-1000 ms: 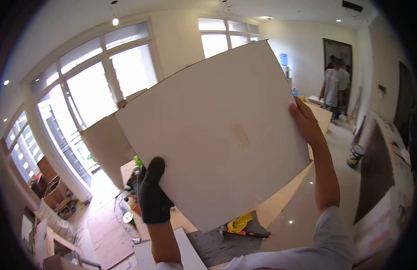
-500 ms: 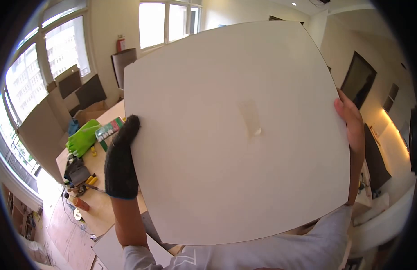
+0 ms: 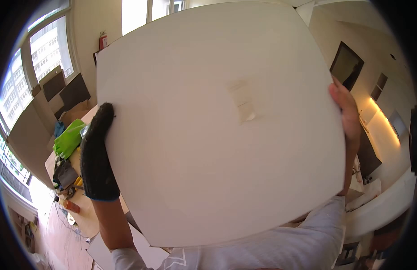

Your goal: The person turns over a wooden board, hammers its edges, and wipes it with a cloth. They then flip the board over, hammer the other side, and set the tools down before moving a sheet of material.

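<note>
A large white panel [image 3: 195, 148] fills the middle of the head view, held up in front of my body. My left hand [image 3: 99, 153], in a black knitted glove, grips its left edge with the thumb on the face towards me. Bare, my right hand [image 3: 345, 105] holds the right edge, thumb on the front. The other fingers of both hands are hidden behind the panel. A strip of tan tape [image 3: 244, 104] sticks to the face, right of centre, its lower end slightly lifted.
On the left, a wooden worktable [image 3: 89, 220] carries a green bag [image 3: 69, 138], an orange bottle [image 3: 71, 206] and assorted tools. Dark boards [image 3: 75, 92] lean beneath the windows. A fire extinguisher [image 3: 103, 41] hangs on the wall. Another white board [image 3: 105, 254] lies low at left.
The panel, with both hands on it, has shifted left and up in view and appears slightly larger. My head view has turned a little too. Both grips stay the same.
</note>
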### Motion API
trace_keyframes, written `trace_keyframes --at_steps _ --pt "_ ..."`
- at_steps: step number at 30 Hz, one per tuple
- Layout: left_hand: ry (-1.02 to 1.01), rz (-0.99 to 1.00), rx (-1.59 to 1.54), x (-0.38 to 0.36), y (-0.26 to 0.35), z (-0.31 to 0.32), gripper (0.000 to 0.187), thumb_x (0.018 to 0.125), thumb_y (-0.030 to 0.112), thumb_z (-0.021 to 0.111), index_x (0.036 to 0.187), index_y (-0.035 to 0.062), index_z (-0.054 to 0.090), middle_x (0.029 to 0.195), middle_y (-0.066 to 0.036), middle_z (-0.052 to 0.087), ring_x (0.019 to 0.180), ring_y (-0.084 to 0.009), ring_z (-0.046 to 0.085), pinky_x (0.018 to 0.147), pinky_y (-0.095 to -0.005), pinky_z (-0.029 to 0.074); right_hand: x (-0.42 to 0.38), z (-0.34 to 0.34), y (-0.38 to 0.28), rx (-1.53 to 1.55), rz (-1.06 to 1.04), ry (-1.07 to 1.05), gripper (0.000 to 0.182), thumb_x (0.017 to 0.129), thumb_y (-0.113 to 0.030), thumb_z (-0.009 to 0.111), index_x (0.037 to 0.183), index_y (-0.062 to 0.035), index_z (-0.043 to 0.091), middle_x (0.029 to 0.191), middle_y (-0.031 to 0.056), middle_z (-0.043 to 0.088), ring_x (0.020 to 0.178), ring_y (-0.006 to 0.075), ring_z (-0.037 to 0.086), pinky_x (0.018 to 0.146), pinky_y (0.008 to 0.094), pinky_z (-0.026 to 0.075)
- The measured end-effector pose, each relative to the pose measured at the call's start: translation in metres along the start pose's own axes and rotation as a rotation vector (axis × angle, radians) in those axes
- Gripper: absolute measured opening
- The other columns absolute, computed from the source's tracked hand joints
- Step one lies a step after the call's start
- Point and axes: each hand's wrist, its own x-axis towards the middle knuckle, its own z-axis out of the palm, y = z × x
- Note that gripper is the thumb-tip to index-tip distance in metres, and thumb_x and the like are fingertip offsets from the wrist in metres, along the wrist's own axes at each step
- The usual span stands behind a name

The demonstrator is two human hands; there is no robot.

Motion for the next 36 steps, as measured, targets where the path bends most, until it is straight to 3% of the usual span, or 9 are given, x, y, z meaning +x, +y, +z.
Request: trace_keyframes --at_steps 3,5,8,11,15,18,30,33,36 --pt "0.090 0.273 0.091 -0.013 -0.018 -0.009 0.037 0.096 0.020 0.059 0.127 -0.0005 0.059 0.121 -0.009 0.064 0.111 -0.0162 0.060 0.095 -0.0296 0.049 0.008 -0.008 0.008 -0.334 -0.076 0.005 0.052 0.099 -0.027 0.054 0.138 0.0058 0.044 0.126 0.0148 0.058 0.116 0.0160 0.056 0.100 0.0246 0.041" --pt "0.190 0.362 0.093 -0.027 -0.024 0.005 0.037 0.097 0.022 0.057 0.126 -0.0004 0.059 0.117 -0.008 0.064 0.108 -0.0159 0.061 0.091 -0.0307 0.050 0.021 0.009 0.018 -0.769 -0.561 0.190 0.055 0.099 -0.034 0.054 0.144 -0.0040 0.042 0.142 0.0150 0.048 0.132 0.0240 0.045 0.110 0.0373 0.034" --pt "0.023 0.365 0.213 -0.048 -0.026 0.023 0.041 0.096 0.025 0.059 0.127 -0.0013 0.056 0.112 -0.008 0.064 0.103 -0.0175 0.062 0.088 -0.0320 0.051 0.037 0.011 -0.011 -1.613 -1.013 0.339 0.057 0.097 -0.038 0.056 0.148 -0.0188 0.041 0.152 0.0119 0.036 0.141 0.0330 0.034 0.113 0.0548 0.025" --pt "-0.006 0.492 0.346 -0.059 -0.034 0.035 0.047 0.091 0.026 0.064 0.128 -0.0014 0.055 0.111 -0.008 0.064 0.101 -0.0198 0.062 0.088 -0.0322 0.050 0.045 0.034 -0.020 -1.606 -0.944 0.264 0.056 0.093 -0.038 0.060 0.146 -0.0283 0.042 0.154 0.0090 0.034 0.140 0.0389 0.031 0.110 0.0656 0.021" --pt "-0.034 0.417 0.208 -0.073 -0.043 0.041 0.048 0.086 0.023 0.069 0.126 -0.0011 0.055 0.110 -0.008 0.064 0.097 -0.0201 0.063 0.086 -0.0329 0.050 0.043 0.050 -0.022 -1.541 -1.021 0.271 0.049 0.097 -0.040 0.051 0.144 -0.0229 0.048 0.156 0.0102 0.034 0.144 0.0349 0.028 0.115 0.0588 0.011" --pt "-0.035 0.412 0.190 -0.078 -0.046 0.043 0.046 0.085 0.020 0.070 0.123 -0.0019 0.056 0.108 -0.008 0.065 0.095 -0.0191 0.063 0.083 -0.0333 0.051 0.041 0.059 -0.012 -1.488 -1.074 0.301 0.053 0.091 -0.041 0.061 0.140 -0.0227 0.052 0.154 0.0103 0.035 0.141 0.0370 0.033 0.111 0.0626 0.021" --pt "0.036 0.432 0.191 -0.086 -0.050 0.060 0.039 0.084 0.021 0.070 0.115 -0.0014 0.059 0.100 -0.007 0.065 0.087 -0.0165 0.062 0.078 -0.0310 0.050 0.035 0.076 -0.004 -1.358 -1.174 0.223 0.046 0.092 -0.043 0.059 0.133 -0.0248 0.060 0.148 0.0095 0.045 0.139 0.0317 0.038 0.114 0.0578 0.018" --pt "-0.001 0.435 0.201 -0.088 -0.048 0.061 0.039 0.084 0.020 0.070 0.114 -0.0015 0.060 0.097 -0.006 0.066 0.085 -0.0161 0.062 0.076 -0.0308 0.050 0.031 0.085 -0.006 -1.393 -1.184 0.201 0.045 0.099 -0.044 0.045 0.131 -0.0175 0.063 0.146 0.0144 0.046 0.140 0.0333 0.038 0.114 0.0544 0.018" --pt "-0.001 0.450 0.238 -0.088 -0.050 0.058 0.038 0.084 0.019 0.070 0.114 -0.0016 0.060 0.096 -0.006 0.065 0.083 -0.0154 0.061 0.075 -0.0302 0.050 0.031 0.091 -0.004 -1.382 -1.208 0.180 0.045 0.099 -0.045 0.045 0.131 -0.0176 0.063 0.145 0.0150 0.047 0.139 0.0334 0.039 0.114 0.0541 0.019"
